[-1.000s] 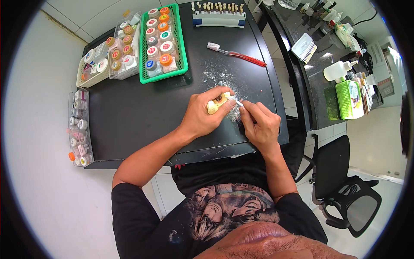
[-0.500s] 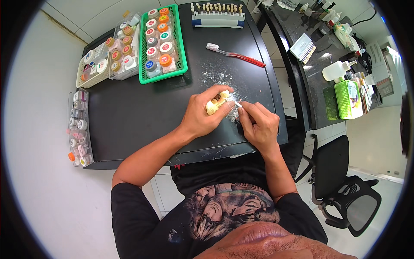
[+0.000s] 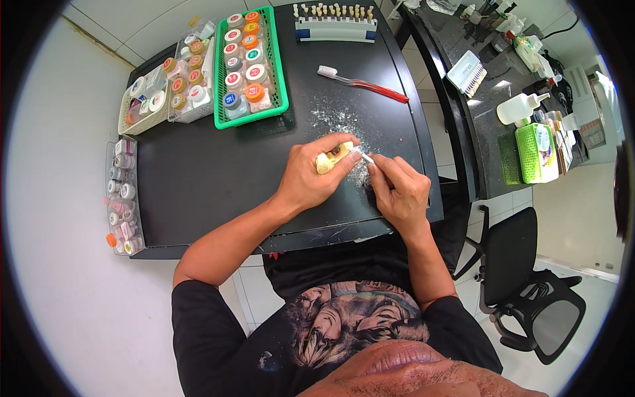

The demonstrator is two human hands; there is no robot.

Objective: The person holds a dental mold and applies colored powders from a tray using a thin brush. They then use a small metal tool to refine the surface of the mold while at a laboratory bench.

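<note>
My left hand [image 3: 311,173] is closed around a pale yellow dental model [image 3: 327,163], with its thumb and fingers on either side. The model is raised above the dark tabletop, and its far part is partly hidden by the fingers. Between the thumb and fingers of my right hand [image 3: 401,192] is a short white stick-shaped piece [image 3: 368,159]. Its tip is close to my left thumb and the model; whether it touches cannot be made out. White powder [image 3: 335,120] and small crumbs lie scattered on the table under and beyond both hands.
Beyond my hands lies a red-handled toothbrush [image 3: 370,87]. A rack of tooth shade samples [image 3: 335,31] stands at the far edge. Jars fill a green basket [image 3: 283,99] and other baskets at left. A dark counter [image 3: 486,139] and an office chair [image 3: 509,258] are at right.
The dental model has tilted slightly in my left hand. The white piece and my right fingers have shifted very slightly. Both grips stay the same.
</note>
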